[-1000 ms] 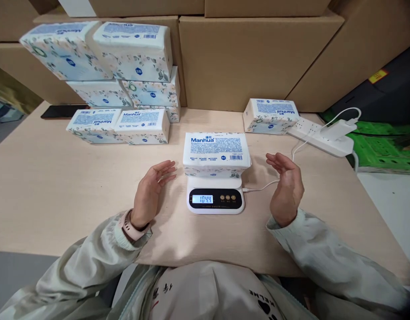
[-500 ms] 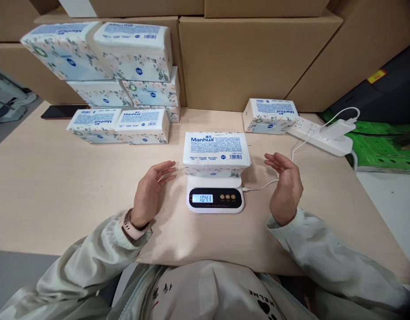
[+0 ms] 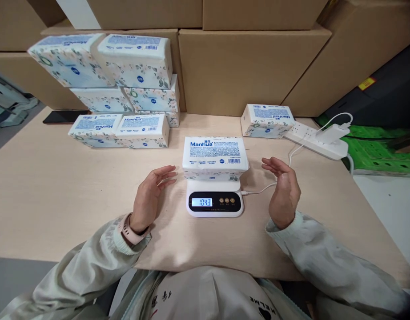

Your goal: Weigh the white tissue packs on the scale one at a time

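A white and blue pack of tissues [image 3: 215, 155] printed "Manhua" lies flat on a white digital scale [image 3: 214, 214], whose lit display reads 104.3. My left hand [image 3: 151, 195] is beside the pack on the left, fingers stretched toward it but apart from it, with nothing held. On the other side, my right hand [image 3: 284, 191] is also open and empty, its palm facing the pack across a gap. A pale pink watch band [image 3: 133, 231] circles my left wrist. The scale's platform is mostly hidden under the pack.
Several tissue packs [image 3: 134, 62] are stacked at the back left, with two more [image 3: 141, 131] in front. A phone [image 3: 65, 117] lies beside them. One pack [image 3: 267, 121] sits by a white power strip [image 3: 315, 140] at right. Cardboard boxes [image 3: 251, 71] line the back.
The camera view has tilted slightly, so everything sits a little lower in the picture. Both hands keep their places beside the pack, open in both frames.
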`<state>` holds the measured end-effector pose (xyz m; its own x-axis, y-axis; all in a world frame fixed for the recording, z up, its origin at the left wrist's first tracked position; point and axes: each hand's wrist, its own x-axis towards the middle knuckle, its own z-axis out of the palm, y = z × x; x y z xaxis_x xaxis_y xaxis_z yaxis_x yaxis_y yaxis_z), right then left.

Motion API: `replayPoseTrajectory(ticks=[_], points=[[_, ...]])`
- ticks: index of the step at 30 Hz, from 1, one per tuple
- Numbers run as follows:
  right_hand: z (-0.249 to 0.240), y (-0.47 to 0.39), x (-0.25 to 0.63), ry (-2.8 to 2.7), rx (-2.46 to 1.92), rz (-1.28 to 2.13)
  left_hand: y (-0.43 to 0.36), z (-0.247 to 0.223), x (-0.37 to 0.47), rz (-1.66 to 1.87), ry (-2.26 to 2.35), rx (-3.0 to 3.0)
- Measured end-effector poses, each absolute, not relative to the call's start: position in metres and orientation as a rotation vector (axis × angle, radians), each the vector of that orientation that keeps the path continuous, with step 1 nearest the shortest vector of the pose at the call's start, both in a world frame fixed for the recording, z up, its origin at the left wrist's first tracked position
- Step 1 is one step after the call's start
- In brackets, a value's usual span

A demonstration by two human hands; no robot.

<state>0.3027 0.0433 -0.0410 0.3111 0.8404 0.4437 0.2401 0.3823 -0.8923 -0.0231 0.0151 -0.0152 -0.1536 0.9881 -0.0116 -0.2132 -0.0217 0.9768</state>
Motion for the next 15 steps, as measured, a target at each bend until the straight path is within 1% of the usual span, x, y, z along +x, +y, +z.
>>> replayPoseTrajectory(ticks=[15], points=[[-0.0374, 0.043, 0.301, -1.223, -1.138, 0.516, 0.0152, -0.0146, -0.0235, 1.426, 1.142, 0.966]])
